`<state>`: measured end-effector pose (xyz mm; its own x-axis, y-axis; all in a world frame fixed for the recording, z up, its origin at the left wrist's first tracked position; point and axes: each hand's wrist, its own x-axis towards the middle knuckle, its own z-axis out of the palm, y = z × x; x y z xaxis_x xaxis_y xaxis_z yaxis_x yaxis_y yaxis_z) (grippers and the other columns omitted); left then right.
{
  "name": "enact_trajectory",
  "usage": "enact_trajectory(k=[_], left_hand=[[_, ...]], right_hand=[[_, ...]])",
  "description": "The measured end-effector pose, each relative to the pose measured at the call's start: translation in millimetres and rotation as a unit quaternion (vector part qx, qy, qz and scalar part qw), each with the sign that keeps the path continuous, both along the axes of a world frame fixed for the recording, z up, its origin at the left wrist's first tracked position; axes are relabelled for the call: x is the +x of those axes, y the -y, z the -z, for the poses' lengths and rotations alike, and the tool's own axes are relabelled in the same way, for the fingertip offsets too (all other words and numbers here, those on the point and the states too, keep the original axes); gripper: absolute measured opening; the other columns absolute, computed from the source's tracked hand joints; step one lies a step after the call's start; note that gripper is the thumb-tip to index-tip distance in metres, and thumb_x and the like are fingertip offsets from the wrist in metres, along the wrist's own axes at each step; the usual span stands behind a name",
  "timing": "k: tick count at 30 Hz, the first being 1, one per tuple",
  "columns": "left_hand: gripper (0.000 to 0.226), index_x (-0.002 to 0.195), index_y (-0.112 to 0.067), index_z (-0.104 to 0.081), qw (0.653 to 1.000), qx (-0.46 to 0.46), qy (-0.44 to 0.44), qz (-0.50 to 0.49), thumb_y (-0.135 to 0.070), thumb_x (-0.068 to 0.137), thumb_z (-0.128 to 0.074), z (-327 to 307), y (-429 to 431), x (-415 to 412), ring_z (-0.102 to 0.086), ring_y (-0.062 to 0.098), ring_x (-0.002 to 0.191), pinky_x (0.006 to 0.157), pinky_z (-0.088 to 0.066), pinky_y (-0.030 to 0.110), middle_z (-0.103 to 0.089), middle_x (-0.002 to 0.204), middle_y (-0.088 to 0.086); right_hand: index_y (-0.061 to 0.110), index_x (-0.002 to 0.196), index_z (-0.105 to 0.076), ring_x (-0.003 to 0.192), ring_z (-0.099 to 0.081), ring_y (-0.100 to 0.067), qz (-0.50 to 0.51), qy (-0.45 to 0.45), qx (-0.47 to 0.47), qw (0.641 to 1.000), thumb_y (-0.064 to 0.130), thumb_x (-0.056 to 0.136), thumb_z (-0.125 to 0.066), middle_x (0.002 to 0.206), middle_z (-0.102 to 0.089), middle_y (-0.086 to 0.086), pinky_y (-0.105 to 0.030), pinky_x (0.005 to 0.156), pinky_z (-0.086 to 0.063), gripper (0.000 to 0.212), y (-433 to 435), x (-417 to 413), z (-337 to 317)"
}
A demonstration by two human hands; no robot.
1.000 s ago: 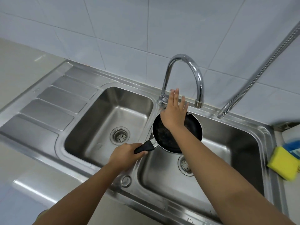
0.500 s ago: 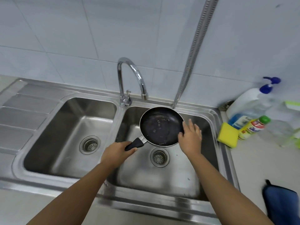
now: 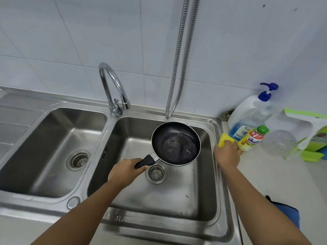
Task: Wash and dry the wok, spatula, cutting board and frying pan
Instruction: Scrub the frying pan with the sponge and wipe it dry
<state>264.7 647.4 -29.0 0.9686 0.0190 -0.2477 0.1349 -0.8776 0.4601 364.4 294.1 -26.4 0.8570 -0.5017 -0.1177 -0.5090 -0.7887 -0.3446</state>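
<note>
Stainless double sink (image 3: 141,227): left hand (image 3: 126,171) grips frying pan (image 3: 175,144) over its right basin, right hand (image 3: 227,154) curled around yellow sponge (image 3: 223,141) beside it.

Left hand (image 3: 124,171): bare, wrist and forearm bare up to the frame edge. Right hand (image 3: 227,154): bare, wrist and forearm likewise bare to the frame edge. Upper arms and clothing out of view.

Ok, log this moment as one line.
left hand: grips frying pan handle, pan over right basin | right hand: on yellow sponge at counter edge, grip unclear
</note>
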Motion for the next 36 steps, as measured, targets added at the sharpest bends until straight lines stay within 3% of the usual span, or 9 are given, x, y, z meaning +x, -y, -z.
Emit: enact_trajectory(k=[3, 8, 12, 18, 22, 25, 30, 36], left_hand=[[0.025, 0.088, -0.040, -0.061, 1.000, 0.012, -0.003, -0.004, -0.063, 0.088, -0.052, 2, 0, -1, -0.059, 0.009, 0.063, 0.060, -0.048, 0.030, -0.062, 0.068, -0.006], [0.028, 0.095, -0.037, -0.065, 1.000, 0.024, -0.003, -0.009, -0.062, 0.089, -0.053, 3, -14, -12, -0.059, 0.008, 0.060, 0.057, -0.046, 0.026, -0.062, 0.065, -0.007], [0.031, 0.101, -0.039, -0.066, 0.999, 0.025, 0.001, -0.030, -0.063, 0.088, -0.053, 3, -35, -23, -0.060, 0.007, 0.063, 0.060, -0.048, 0.028, -0.064, 0.069, -0.008], [0.026, 0.102, -0.042, -0.065, 0.997, 0.023, 0.009, -0.074, -0.062, 0.087, -0.055, -2, -79, -51, -0.059, 0.008, 0.071, 0.060, -0.044, 0.026, -0.067, 0.078, -0.011], [0.020, 0.085, -0.045, -0.059, 0.995, 0.027, 0.001, -0.096, -0.065, 0.084, -0.054, -10, -123, -70, -0.061, 0.007, 0.070, 0.061, -0.047, 0.027, -0.065, 0.071, -0.012], [0.022, 0.087, -0.043, -0.062, 0.993, 0.036, 0.001, -0.109, -0.064, 0.084, -0.055, -17, -152, -83, -0.061, 0.005, 0.067, 0.059, -0.045, 0.026, -0.065, 0.069, -0.013], [0.031, 0.107, -0.041, -0.068, 0.992, 0.047, 0.013, -0.118, -0.061, 0.086, -0.057, -20, -195, -92, -0.061, 0.008, 0.073, 0.063, -0.048, 0.028, -0.069, 0.079, -0.012], [0.031, 0.106, -0.043, -0.066, 0.993, 0.025, 0.002, -0.112, -0.064, 0.086, -0.055, -13, -243, -93, -0.058, 0.005, 0.068, 0.057, -0.041, 0.024, -0.064, 0.073, -0.014]], right_hand=[[0.010, 0.121, -0.048, 0.121, -0.035, -0.042, 0.019, 0.000, -0.004, 1.000, 0.035, 0.090, -0.059, 0.144, -0.035, -0.018, -0.048, 0.095, -0.039, 0.041, -5, 3, 3], [0.008, 0.119, -0.047, 0.108, -0.044, -0.044, 0.038, 0.015, -0.008, 0.999, 0.025, 0.085, -0.062, 0.137, -0.041, -0.019, -0.046, 0.091, -0.042, 0.040, -18, -7, 14], [0.007, 0.112, -0.052, 0.102, -0.054, -0.040, 0.040, 0.123, 0.133, 0.983, 0.029, 0.080, -0.067, 0.115, -0.057, -0.018, -0.042, 0.083, -0.045, 0.041, -43, -13, -2], [0.014, 0.121, -0.056, 0.114, -0.050, -0.027, -0.130, 0.180, 0.209, 0.952, 0.024, 0.077, -0.067, 0.125, -0.055, -0.006, -0.039, 0.095, -0.043, 0.046, -142, -19, -24], [0.015, 0.121, -0.056, 0.113, -0.050, -0.024, -0.240, 0.169, 0.235, 0.927, 0.022, 0.077, -0.067, 0.124, -0.053, -0.003, -0.036, 0.097, -0.041, 0.046, -218, -27, -32], [0.019, 0.121, -0.057, 0.114, -0.047, -0.024, -0.310, 0.138, 0.198, 0.919, 0.021, 0.076, -0.066, 0.129, -0.051, 0.001, -0.034, 0.097, -0.038, 0.046, -266, -40, -29], [0.022, 0.124, -0.058, 0.116, -0.046, -0.028, -0.371, 0.105, 0.121, 0.915, 0.021, 0.078, -0.065, 0.137, -0.047, 0.002, -0.036, 0.099, -0.038, 0.047, -326, -52, -20], [0.026, 0.130, -0.056, 0.116, -0.044, -0.031, -0.401, 0.064, 0.074, 0.911, 0.024, 0.083, -0.065, 0.144, -0.041, -0.001, -0.037, 0.103, -0.038, 0.048, -370, -52, -6]])
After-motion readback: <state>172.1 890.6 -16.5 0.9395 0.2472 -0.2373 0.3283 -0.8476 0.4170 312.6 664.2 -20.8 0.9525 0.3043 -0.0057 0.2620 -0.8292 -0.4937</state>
